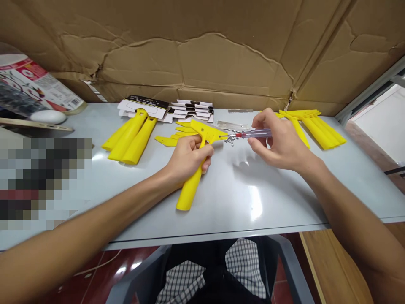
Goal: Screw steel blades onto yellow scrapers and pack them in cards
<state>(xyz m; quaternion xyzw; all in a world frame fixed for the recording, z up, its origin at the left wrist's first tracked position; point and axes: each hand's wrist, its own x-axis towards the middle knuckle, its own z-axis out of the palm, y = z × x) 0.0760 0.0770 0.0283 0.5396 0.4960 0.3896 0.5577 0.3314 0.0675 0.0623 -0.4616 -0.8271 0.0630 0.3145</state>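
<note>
My left hand [190, 158] is closed around a yellow plastic scraper [189, 194], its wide head pointing away from me and tilted. In my right hand [284, 143], the fingers grip a screwdriver [257, 133] with a clear purplish handle. The screwdriver lies nearly level, its tip at a small screw on the right side of the scraper's head. Behind the tip, a pile of small silver screws [232, 139] lies on the table. Several flat yellow pieces [166, 140] sit just beyond my left hand, partly hidden by the scraper.
Yellow handles [129, 145] lie at the left, and more yellow scraper parts [324, 131] at the right. Folded printed card sleeves [145, 107] and thin clear strips [234, 126] are at the back, before a cardboard wall [190, 63]. A printed plastic bag [41, 84] stands far left.
</note>
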